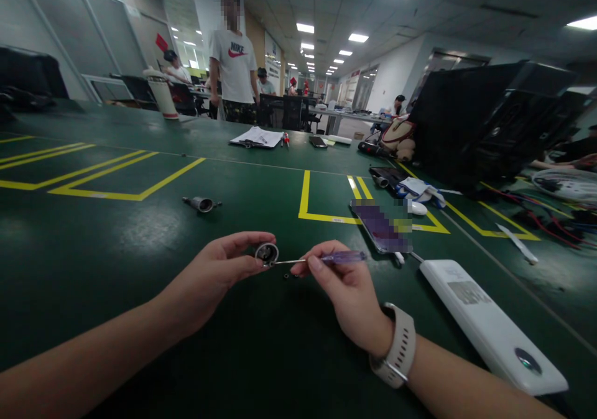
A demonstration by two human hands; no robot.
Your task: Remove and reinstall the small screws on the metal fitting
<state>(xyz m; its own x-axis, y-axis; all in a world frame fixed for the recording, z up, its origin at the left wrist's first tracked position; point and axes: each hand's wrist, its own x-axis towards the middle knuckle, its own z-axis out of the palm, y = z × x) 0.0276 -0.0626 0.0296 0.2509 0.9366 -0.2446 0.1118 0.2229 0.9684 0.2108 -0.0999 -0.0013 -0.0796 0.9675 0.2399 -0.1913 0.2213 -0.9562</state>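
Observation:
My left hand [219,276] pinches a round metal part [267,254], its hollow opening facing me. Between the thumb and fingers of my right hand [342,276] is a screwdriver [345,257] with a clear purple handle. Its thin shaft points left, and the tip meets the lower edge of the metal part. Small dark rings [286,276] lie on the green table [261,357] just below the shaft. A second metal part [204,204] rests on the table beyond my left hand.
Right of my hands are a phone [382,226], a white power bank [489,322] and a white mouse [416,207]. Farther back lie papers [257,137], a cup [162,94] and a black case [485,114]. A person [233,64] stands across the table.

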